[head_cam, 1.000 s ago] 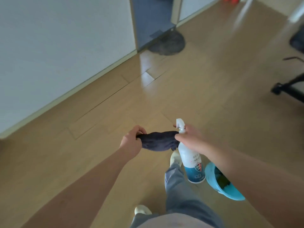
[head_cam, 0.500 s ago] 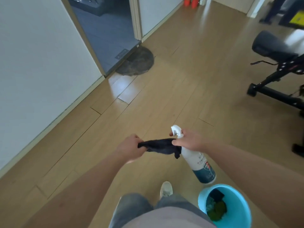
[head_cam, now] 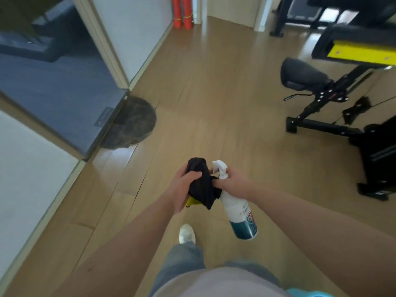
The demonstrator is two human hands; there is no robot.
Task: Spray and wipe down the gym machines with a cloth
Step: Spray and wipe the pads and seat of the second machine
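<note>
A light wood plank floor fills the frame. On it lie a dark half-round mat at the doorway, left of centre, two red cylinders at the top, and a black exercise machine's base at right.

Two hands show: the left hand and the right hand. One dark cloth sits between them, with one small yellow scrap peeking from under it; whether that scrap is a second cloth cannot be told. There is one spray bottle, white with a blue base. Two red cylinders stand side by side at the far wall. One half-round dark mat lies at one doorway. One white shoe is in view. One black gym machine stands at the right, with one saddle-like seat and one yellow panel. One blue bucket rim shows at the bottom edge.
</note>
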